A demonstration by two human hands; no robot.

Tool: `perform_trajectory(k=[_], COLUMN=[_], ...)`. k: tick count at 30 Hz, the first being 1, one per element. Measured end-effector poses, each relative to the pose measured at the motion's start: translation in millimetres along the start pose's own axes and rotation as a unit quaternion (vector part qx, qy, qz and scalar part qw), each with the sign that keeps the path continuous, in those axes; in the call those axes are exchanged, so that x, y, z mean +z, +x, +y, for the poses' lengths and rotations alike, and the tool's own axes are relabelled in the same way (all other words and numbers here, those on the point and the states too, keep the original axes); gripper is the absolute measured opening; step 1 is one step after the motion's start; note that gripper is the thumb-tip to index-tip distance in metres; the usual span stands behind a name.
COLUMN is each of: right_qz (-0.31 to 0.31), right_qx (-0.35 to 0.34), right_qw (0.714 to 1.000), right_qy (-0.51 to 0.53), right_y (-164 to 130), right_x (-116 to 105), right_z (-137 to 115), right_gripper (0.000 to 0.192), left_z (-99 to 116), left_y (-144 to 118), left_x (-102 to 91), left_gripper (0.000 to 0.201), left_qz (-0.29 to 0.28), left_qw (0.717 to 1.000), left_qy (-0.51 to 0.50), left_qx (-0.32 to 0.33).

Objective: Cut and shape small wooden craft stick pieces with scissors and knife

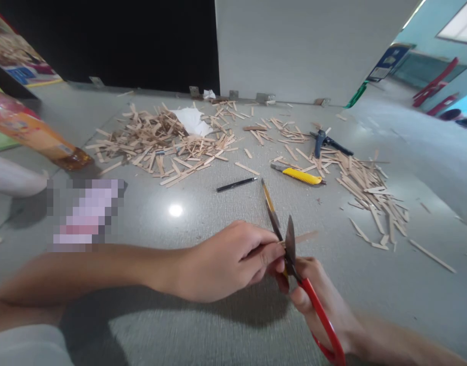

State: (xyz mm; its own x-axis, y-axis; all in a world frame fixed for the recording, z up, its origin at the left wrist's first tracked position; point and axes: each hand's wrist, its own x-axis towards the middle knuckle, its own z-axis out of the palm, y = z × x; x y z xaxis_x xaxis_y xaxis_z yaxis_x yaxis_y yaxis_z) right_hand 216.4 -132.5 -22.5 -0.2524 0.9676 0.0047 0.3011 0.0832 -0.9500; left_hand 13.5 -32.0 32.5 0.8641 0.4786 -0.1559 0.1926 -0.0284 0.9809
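- The left hand [233, 264] is closed, thumb and fingers pinching a thin wooden strip [307, 236].
- The strip leaves those fingertips toward 3 o'clock, tipped slightly toward 2; its long axis lies across the blades of the scissors [312, 293], its free end beyond them.
- The right hand [320, 300], at 4 o'clock from the left, grips the scissors' red handles, blades pointing roughly to 12.
- The left hand is nearer the strip, as it holds it; the right appears to meet it only through the scissors.
- Farther out from the left hand, over the grey surface [203, 208]: a black pen [237, 184] at 12, a yellow cutter [304, 176] and a dark tool [321, 140] at 1, a loose spread of strips [365, 180] at 2.
- A larger heap of strips [142, 137] lies at 11, an orange bottle [42, 140] at 10.
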Motion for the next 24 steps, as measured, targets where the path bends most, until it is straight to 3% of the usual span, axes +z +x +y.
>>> perform_trajectory(k=[4,8,13,24], right_qz=[0.007,0.007,0.011,0.041], right_qx=[-0.009,-0.01,-0.029,-0.082], right_qw=[1.0,1.0,0.997,0.992], right_qy=[0.004,-0.024,-0.077,-0.082], right_y=[3,3,3,8], right_x=[-5,-10,-12,-12], right_z=[-9,-8,-1,3], right_gripper=[0.078,0.075,0.074,0.068], left_z=[4,14,20,19], left_y=[-3,-8,-11,-15], left_x=[-7.7,-19.0,-22.3,-21.6], left_gripper=[0.041,0.038,0.037,0.038], left_qz=[0.057,0.131,0.148,0.168], left_qw=[0.996,0.99,0.987,0.981], left_qy=[-0.052,-0.02,0.033,0.072], left_qx=[0.035,0.054,0.048,0.06])
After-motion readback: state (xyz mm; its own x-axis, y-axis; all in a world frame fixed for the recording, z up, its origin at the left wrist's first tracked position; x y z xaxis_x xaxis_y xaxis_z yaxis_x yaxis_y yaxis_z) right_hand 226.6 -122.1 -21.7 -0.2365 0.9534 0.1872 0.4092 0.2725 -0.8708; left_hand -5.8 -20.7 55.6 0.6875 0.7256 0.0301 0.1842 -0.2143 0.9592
